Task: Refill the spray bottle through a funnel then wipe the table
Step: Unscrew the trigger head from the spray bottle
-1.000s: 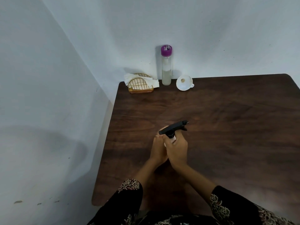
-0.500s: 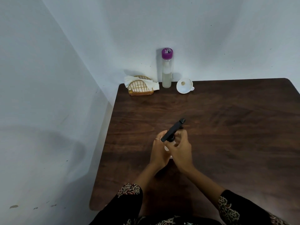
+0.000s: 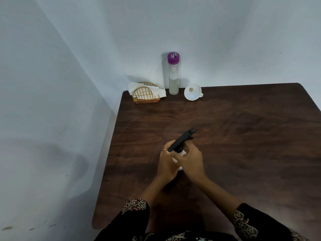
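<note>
A small pale spray bottle with a black trigger head (image 3: 181, 140) stands on the dark wooden table (image 3: 243, 145), mostly hidden by my hands. My left hand (image 3: 167, 162) wraps the bottle's body. My right hand (image 3: 190, 161) grips the black collar under the trigger head, whose nozzle points to the far right. A white funnel (image 3: 192, 92) lies at the table's back edge. Beside it stands a tall clear bottle (image 3: 173, 75) with a purple cap, partly filled with pale liquid. White napkins (image 3: 147, 87) sit in a gold wire holder at the back left corner.
Pale walls close in behind the table and along its left side. The table's left edge and rounded front left corner (image 3: 94, 223) lie near my left sleeve. Bare tabletop stretches to the right.
The black trigger head has turned counter-clockwise under my right hand, its nozzle swinging from right toward the far right. My hands stay on the bottle in the same spot.
</note>
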A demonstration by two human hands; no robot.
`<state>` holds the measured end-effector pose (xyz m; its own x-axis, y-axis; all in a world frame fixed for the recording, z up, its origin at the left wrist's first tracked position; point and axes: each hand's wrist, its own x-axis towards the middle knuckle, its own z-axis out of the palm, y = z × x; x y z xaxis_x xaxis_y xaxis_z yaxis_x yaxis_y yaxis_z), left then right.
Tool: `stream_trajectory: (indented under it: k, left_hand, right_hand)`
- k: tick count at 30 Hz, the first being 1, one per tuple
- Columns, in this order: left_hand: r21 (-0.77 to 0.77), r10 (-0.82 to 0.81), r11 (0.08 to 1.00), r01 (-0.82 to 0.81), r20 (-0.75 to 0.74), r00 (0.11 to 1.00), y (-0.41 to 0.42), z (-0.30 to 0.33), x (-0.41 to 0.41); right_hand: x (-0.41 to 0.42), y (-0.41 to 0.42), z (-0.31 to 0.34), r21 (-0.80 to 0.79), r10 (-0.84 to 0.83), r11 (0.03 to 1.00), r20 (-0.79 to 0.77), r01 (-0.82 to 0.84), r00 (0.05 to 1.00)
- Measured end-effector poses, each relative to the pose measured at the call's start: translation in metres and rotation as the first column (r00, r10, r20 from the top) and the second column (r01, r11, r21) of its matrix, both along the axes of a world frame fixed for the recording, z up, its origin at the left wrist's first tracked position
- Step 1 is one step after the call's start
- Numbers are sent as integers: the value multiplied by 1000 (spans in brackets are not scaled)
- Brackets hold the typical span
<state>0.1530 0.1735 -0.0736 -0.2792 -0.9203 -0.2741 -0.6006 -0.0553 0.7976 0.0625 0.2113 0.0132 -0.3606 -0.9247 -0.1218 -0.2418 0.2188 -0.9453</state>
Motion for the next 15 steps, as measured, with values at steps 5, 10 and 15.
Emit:
stream_trajectory:
  k: [5,10,15]
  left_hand:
    - [-55,41,997,-47,-97,994,1,11,-2]
    - [-56,36,997,-44,-129,991,0,4,-4]
    - [-59,41,997,-50,-139,989,0,14,-8]
  right_hand:
    - [-13,-4,-4,50,198,978,51,-200,979]
    - [-28,-14,2,103,387,915,49,-390,921]
    - [5,-10,-2,44,-27,999,-41,29,999]
